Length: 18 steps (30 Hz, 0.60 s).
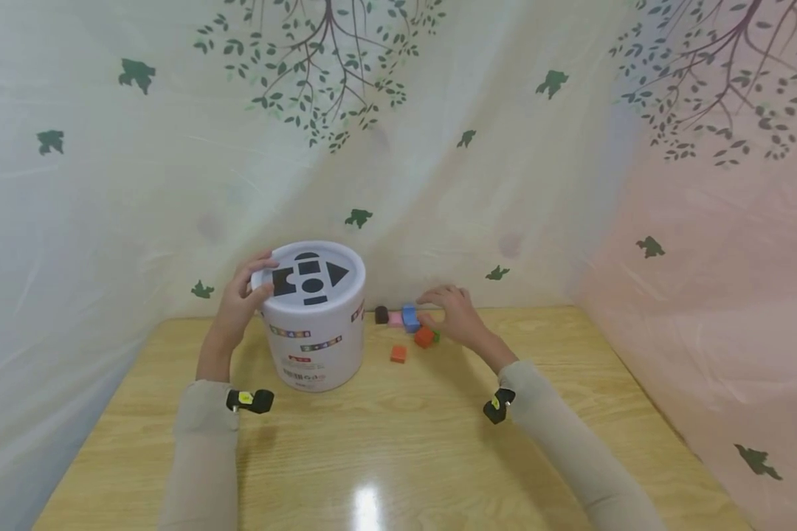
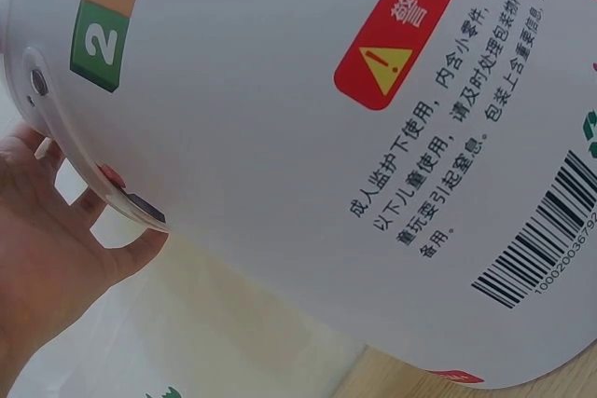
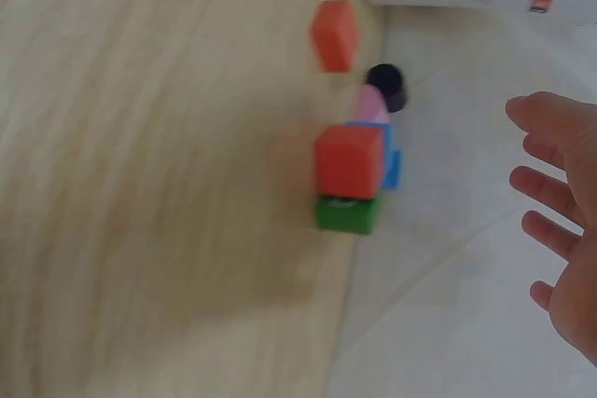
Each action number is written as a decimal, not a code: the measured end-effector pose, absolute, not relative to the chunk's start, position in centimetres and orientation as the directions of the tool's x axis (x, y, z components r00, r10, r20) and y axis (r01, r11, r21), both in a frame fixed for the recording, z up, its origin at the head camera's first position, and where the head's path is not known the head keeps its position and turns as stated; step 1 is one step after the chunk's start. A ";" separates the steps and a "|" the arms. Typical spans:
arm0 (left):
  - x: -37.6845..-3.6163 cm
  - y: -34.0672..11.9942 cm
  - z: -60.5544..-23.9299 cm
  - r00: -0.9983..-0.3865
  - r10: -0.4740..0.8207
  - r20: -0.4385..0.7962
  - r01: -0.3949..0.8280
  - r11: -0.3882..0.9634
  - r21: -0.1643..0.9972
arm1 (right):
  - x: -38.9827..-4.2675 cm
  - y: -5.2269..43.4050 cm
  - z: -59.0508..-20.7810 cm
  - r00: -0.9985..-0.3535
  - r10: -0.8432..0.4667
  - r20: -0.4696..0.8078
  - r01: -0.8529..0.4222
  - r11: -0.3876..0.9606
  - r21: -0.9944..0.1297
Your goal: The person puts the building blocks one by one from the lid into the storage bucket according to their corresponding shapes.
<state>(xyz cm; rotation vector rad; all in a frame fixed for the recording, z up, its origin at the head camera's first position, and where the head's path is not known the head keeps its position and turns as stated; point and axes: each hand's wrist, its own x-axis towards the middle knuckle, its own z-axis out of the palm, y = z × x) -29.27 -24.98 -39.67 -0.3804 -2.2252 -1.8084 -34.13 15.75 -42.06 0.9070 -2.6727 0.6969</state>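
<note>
A white cylindrical shape-sorter tub (image 1: pixel 315 324) stands upright on the pale wooden table (image 1: pixel 398 450), lid holes facing up. The left hand (image 1: pixel 242 299) curls round its lid rim. The right hand (image 1: pixel 454 313), fingers spread and relaxed, hovers over the blue block (image 1: pixel 409 317) and red block (image 1: pixel 424 337), holding nothing.

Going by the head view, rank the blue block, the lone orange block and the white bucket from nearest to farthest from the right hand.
1. Blue block: at the fingers of the right hand, on their left.
2. Lone orange block: farther left and nearer the camera, on the table.
3. White bucket: farthest left, held by the left hand.
</note>
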 end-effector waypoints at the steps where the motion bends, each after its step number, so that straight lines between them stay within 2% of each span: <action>1: -29.2 -24.9 -39.6 -0.935 0.045 0.353 0.354 0.198 0.914 | -34.1 16.0 -42.5 -0.784 -0.514 0.349 -0.618 0.704 -0.350; 11: -29.1 -24.8 -39.5 -0.934 0.047 0.354 0.356 0.192 0.914 | -34.3 17.2 -45.8 -0.808 -0.540 0.237 -0.589 0.758 -0.280; 18: -29.1 -24.9 -39.5 -0.933 0.049 0.357 0.359 0.205 0.910 | -34.9 17.3 -46.9 -0.823 -0.531 0.204 -0.568 0.784 -0.251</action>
